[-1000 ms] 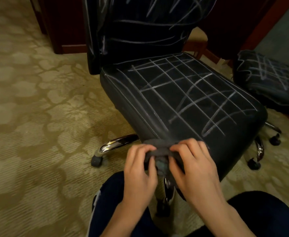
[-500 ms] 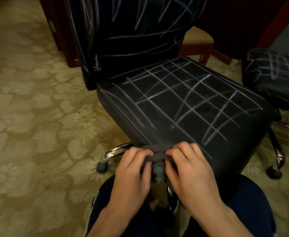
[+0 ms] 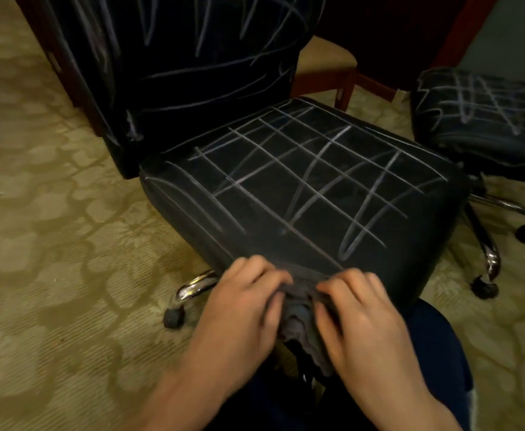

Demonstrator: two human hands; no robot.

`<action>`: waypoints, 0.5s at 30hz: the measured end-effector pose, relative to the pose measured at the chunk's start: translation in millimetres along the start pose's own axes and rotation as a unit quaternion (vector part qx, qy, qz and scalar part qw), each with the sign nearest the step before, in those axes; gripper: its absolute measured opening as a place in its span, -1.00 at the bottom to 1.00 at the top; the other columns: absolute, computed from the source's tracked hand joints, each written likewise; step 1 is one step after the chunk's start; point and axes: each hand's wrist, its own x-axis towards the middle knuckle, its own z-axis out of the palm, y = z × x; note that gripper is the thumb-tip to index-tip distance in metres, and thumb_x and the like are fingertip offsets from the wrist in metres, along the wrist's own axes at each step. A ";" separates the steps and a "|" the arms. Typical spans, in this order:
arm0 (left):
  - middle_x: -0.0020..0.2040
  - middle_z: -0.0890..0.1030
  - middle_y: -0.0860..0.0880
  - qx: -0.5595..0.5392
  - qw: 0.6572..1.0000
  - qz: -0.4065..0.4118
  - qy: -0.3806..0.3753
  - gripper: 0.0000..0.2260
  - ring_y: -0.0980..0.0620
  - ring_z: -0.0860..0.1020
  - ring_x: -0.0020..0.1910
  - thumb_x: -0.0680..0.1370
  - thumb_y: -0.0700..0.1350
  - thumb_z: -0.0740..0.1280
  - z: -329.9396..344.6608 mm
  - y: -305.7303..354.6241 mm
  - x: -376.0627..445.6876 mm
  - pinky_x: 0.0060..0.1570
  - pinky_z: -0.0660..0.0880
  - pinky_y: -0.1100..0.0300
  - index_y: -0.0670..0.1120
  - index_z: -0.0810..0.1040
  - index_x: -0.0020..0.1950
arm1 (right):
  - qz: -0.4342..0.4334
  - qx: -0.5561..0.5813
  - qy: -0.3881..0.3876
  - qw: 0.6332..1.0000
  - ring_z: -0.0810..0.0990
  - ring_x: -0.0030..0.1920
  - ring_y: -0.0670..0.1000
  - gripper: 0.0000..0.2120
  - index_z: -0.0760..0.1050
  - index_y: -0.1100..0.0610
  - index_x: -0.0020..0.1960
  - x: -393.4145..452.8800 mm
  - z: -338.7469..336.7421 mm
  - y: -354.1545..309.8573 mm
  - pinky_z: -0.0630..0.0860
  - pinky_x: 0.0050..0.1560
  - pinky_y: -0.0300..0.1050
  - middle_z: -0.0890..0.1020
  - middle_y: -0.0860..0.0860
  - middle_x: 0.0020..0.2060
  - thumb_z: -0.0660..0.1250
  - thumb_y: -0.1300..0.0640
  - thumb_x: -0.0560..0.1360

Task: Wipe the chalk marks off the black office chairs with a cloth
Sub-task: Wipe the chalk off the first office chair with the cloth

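Since the earlier frame both hands sit slightly higher against the seat's front edge — cloth (image 3: pixel 301 309) still bunched between them. Left hand (image 3: pixel 242 309) and right hand (image 3: pixel 360 318) curl their fingers round it at 6 o'clock of the near chair seat (image 3: pixel 301 188). Chalk grid (image 3: pixel 317 181) untouched — wiping not begun; second chair (image 3: pixel 485 113) at 2 o'clock also marked.
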 end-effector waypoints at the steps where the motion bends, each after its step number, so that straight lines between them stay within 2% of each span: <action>1: -0.03 0.53 0.02 -0.001 1.000 0.018 -0.017 -0.86 -0.01 0.51 -0.04 0.55 -0.17 0.28 5.1 3.4 9.0 0.03 0.46 0.14 -0.08 0.60 0.05 | 0.011 -0.001 0.023 1.000 0.47 -0.14 -0.01 -0.91 0.57 0.09 -0.07 -6.1 -2.1 10.5 0.49 -0.24 -0.14 0.51 -0.04 -0.13 0.38 0.11 0.44; 4: -0.04 0.53 -0.03 0.020 0.997 0.019 -0.066 -0.85 -0.07 0.51 -0.03 0.55 -0.18 0.29 24.9 6.4 55.8 0.03 0.48 0.02 -0.08 0.61 0.07 | 0.068 -0.026 0.051 0.996 0.45 -0.10 0.02 -0.87 0.57 0.14 -0.03 9.7 2.1 37.7 0.38 -0.16 -0.17 0.51 0.01 -0.11 0.35 0.13 0.46; 6: 0.03 0.54 -0.07 0.061 0.994 0.010 -0.086 -0.82 -0.12 0.52 0.06 0.57 -0.20 0.28 40.8 8.0 97.3 0.11 0.45 0.00 -0.09 0.62 0.12 | 0.117 -0.036 0.055 0.991 0.47 -0.07 0.09 -0.85 0.57 0.17 0.00 37.9 7.3 58.6 0.34 -0.11 -0.13 0.52 0.06 -0.08 0.33 0.14 0.48; 9: 0.11 0.55 -0.07 0.091 0.988 0.017 -0.122 -0.80 -0.10 0.50 0.15 0.58 -0.18 0.27 50.8 13.1 128.1 0.17 0.38 0.10 -0.07 0.60 0.16 | 0.139 -0.042 0.061 0.987 0.47 -0.08 0.12 -0.89 0.56 0.16 -0.03 50.6 6.8 72.7 0.37 -0.12 -0.09 0.52 0.07 -0.10 0.34 0.15 0.48; 13: -0.04 0.50 0.05 0.034 0.984 0.080 -0.155 -0.86 0.03 0.48 -0.02 0.53 -0.11 0.28 30.7 17.8 82.1 0.04 0.35 0.26 0.00 0.58 0.04 | 0.120 -0.022 0.050 0.991 0.43 -0.11 0.00 -0.80 0.51 0.07 -0.04 -2.4 -1.9 55.1 0.46 -0.19 -0.11 0.47 -0.04 -0.11 0.16 0.00 0.53; 15: -0.07 0.48 0.11 0.009 0.982 0.089 -0.167 -0.84 0.10 0.46 -0.06 0.53 -0.02 0.24 26.8 18.9 70.8 -0.02 0.32 0.33 0.02 0.59 0.02 | 0.115 0.001 0.060 0.992 0.43 -0.12 -0.05 -0.81 0.49 0.05 -0.02 -14.8 -2.3 53.2 0.46 -0.23 -0.17 0.45 -0.09 -0.10 0.16 -0.01 0.54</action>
